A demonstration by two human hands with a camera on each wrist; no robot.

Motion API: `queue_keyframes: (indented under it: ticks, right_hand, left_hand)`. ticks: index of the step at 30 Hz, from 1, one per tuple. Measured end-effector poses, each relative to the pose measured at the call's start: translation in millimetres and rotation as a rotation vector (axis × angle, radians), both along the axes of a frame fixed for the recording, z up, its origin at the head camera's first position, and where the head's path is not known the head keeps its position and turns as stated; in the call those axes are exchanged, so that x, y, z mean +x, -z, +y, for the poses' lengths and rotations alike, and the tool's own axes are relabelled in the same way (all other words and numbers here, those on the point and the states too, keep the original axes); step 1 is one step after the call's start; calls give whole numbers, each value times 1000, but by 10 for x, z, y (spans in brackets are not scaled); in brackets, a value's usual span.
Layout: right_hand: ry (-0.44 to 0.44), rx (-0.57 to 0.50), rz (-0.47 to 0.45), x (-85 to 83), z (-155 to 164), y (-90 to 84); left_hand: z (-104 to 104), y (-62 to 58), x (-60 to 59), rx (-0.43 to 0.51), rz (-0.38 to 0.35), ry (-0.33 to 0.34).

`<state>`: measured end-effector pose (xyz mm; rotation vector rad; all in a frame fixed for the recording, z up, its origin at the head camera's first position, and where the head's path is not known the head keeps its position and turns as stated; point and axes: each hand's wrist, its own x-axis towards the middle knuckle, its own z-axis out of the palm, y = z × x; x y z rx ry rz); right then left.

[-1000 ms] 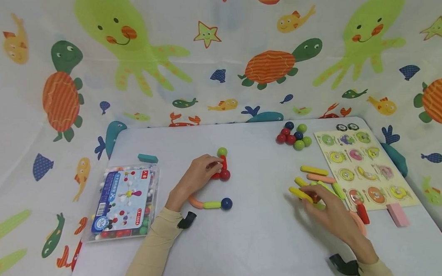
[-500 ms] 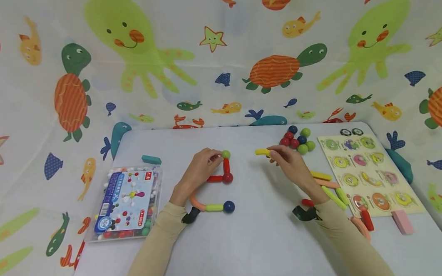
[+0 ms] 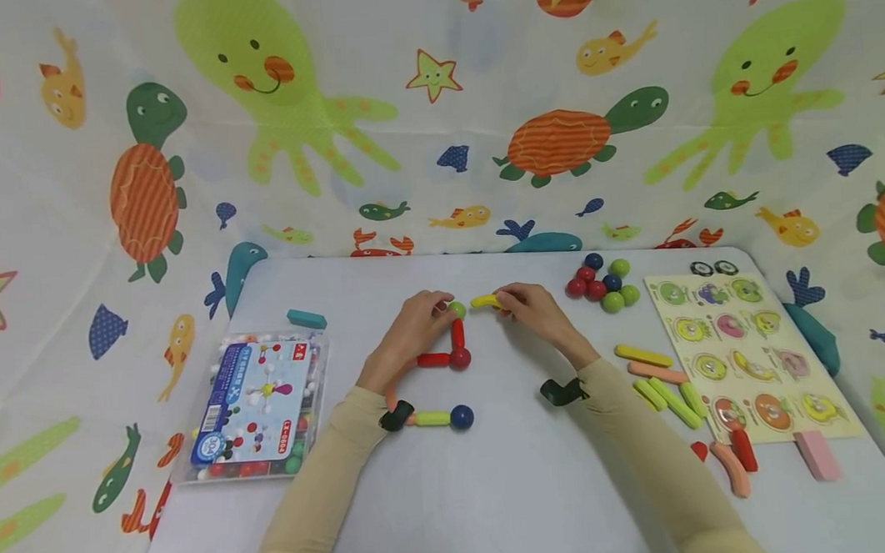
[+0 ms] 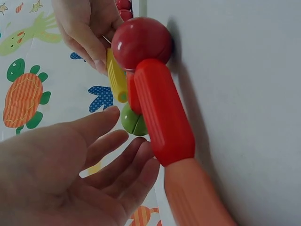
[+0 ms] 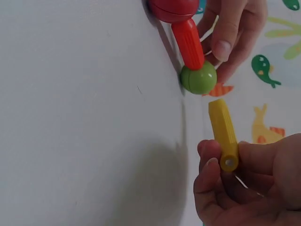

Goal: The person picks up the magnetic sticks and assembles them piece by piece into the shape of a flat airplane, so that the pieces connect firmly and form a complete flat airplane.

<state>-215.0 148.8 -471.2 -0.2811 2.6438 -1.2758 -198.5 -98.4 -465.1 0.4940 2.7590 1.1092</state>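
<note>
Right hand (image 3: 532,309) pinches ridged yellow stick (image 5: 221,123)
Left hand (image 4: 80,165): fingers apart beside glossy green ball (image 5: 199,78) (joined to ridged red rod (image 5: 188,44)).

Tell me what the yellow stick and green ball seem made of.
Yellow stick: probably plastic with a satin finish, judging by its straight ridges and round end hole. Green ball: glossy, likely plastic, given its highlight and seam, though painted wood is possible.

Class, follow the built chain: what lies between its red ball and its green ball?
A red stick joins the red ball to the green ball; the right wrist view shows it.
</note>
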Motion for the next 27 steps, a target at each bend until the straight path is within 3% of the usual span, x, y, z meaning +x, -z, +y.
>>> queue_keyframes:
  ticks: [5,18,27]
  right_hand:
    - [-9,20,-26,-19,-57,4]
    - [-35,17,-27,-40,-92,87]
    - [-42,149,102,-76,-172,167]
  left_hand:
    - [36,-7,-27,-17,-14,20]
    - [67,2,-27,-36,-27,0]
    - [50,-40,-32,-59,-52,2]
